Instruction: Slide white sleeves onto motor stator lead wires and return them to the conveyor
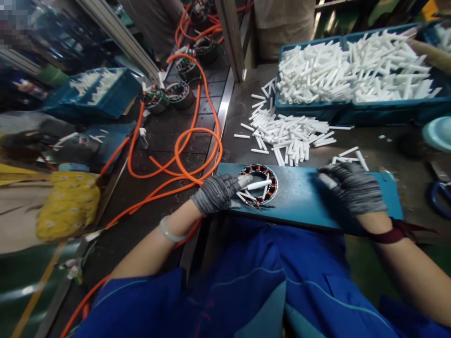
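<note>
A ring-shaped motor stator (275, 188) with dark windings and orange-red bands lies on a blue board (299, 199). White tubes (260, 185) lie across its opening, and thin leads trail at its front edge. My left hand (220, 191), in a grey knitted glove with pale fingertips, grips the stator's left side, its fingers over the rim beside a tube and its thumb lower down. Over the board's right part is my right hand (355, 187), similarly gloved, with bent fingers close together. Whatever is between them is hidden. A few loose white tubes (348, 152) lie just behind it.
A loose pile of white tubes (292, 134) lies behind the board, before blue bins (313, 111) heaped with tubes. Orange hoses (199, 131) loop over the line at left, near more stators (179, 94). Blue-handled scissors (439, 197) lie at far right. Another person (283, 28) stands opposite.
</note>
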The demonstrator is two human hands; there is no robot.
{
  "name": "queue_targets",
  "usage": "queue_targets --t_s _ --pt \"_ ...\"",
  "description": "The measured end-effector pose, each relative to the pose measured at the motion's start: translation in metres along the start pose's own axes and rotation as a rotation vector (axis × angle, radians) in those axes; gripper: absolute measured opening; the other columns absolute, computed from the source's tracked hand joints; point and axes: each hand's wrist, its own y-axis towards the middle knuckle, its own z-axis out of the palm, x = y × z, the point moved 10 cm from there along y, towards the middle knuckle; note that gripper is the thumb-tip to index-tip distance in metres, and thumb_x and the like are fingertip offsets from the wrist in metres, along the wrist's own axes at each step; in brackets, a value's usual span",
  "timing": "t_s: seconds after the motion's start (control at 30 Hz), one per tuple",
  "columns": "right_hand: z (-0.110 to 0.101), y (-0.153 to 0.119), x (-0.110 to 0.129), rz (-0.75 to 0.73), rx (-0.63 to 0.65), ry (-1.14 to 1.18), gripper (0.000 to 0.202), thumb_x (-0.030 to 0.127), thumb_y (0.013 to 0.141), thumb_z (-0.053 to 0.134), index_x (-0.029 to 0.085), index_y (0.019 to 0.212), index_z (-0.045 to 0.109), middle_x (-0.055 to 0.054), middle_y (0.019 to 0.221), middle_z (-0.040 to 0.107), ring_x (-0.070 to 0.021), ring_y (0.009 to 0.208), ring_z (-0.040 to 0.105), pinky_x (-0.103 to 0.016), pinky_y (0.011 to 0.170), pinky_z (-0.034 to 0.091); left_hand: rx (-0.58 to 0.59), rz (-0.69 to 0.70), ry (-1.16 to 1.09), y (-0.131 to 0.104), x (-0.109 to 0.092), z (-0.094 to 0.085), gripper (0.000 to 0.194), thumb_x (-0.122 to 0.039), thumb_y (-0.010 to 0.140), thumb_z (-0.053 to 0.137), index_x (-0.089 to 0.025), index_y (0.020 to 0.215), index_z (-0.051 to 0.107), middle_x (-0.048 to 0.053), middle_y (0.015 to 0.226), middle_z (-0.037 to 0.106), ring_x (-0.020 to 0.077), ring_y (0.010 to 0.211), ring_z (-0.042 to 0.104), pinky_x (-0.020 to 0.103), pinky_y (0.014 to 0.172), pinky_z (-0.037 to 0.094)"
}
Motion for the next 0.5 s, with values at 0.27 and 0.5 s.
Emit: queue_targets --t_s 0.27,0.5 --pt "0.009 -0.001 -0.012 0.142 0.121 -0.411 0.048 0.043 0.102 0.044 0.014 0.129 0.071 -0.022 0.124 0.069 -0.0411 0.119 0.057 -0.055 0.094 0.048 -0.124 -0.374 0.2 0.025 -0.037 0.006 0.092 -0.074 0.093 0.047 -0.003 0.153 0.044 0.018 0.092 0.076 0.0273 0.076 0.074 0.034 0.071 0.056" --pt "-0.014 -0.003 -0.012 0.203 -0.107 0.165 0.044 0.058 0.088 0.066 0.019 0.109 0.072 -0.014 0.097 0.073 -0.0322 0.093 0.068 -0.05 0.087 0.054 -0.259 -0.139 -0.112 0.003 -0.04 -0.024 0.075 -0.057 0.094 0.063 -0.014 0.152 0.044 0.018 0.128 0.069 0.0283 0.116 0.069 0.036 0.096 0.057"
